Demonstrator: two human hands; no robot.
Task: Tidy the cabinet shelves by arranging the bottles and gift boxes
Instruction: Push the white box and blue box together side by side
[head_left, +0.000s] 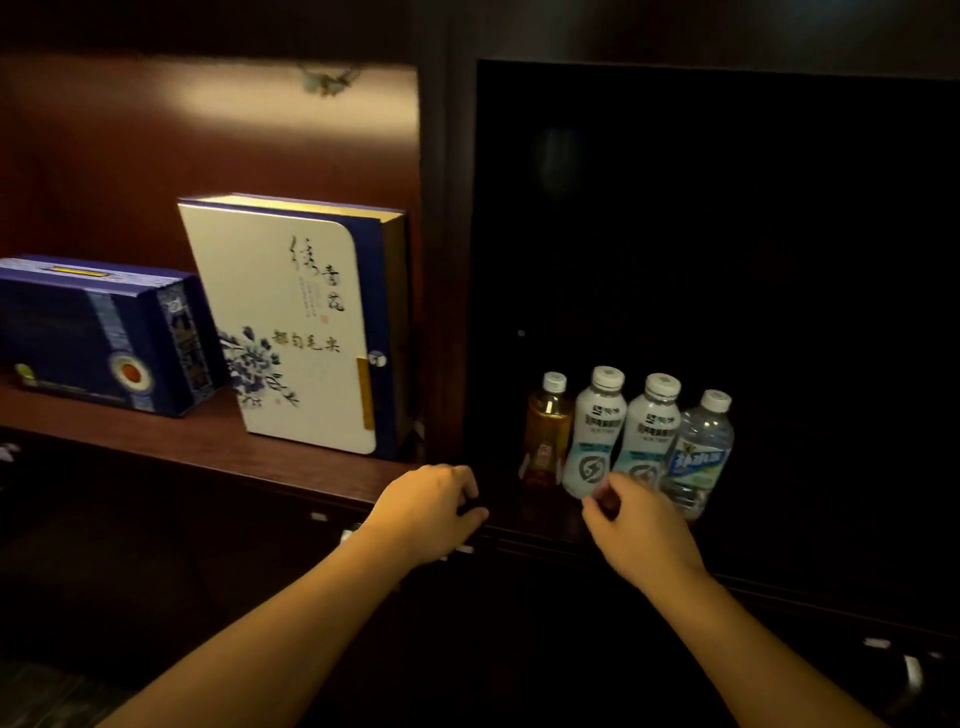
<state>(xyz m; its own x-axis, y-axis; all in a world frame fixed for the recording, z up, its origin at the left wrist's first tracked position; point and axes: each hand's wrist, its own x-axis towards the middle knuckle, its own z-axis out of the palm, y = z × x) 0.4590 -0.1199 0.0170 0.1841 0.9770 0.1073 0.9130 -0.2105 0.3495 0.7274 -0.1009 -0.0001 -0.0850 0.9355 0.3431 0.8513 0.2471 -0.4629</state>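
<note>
Several bottles stand in a row in the dark right compartment: an amber tea bottle (546, 431), two white drink bottles (596, 431) (648, 436) and a clear water bottle (701, 452). On the left shelf a white gift box (291, 322) with blue flowers stands upright, and a dark blue gift box (104, 338) lies beside it. My left hand (431, 512) hovers at the shelf edge, fingers curled, holding nothing. My right hand (639, 525) is just in front of the white bottles, fingers loosely curled and empty.
A dark wooden divider (441, 260) separates the two compartments. The shelf's front edge (260, 467) runs below the boxes. The right compartment (727, 234) is deep and dark behind the bottles. Small metal fittings (909, 670) glint lower right.
</note>
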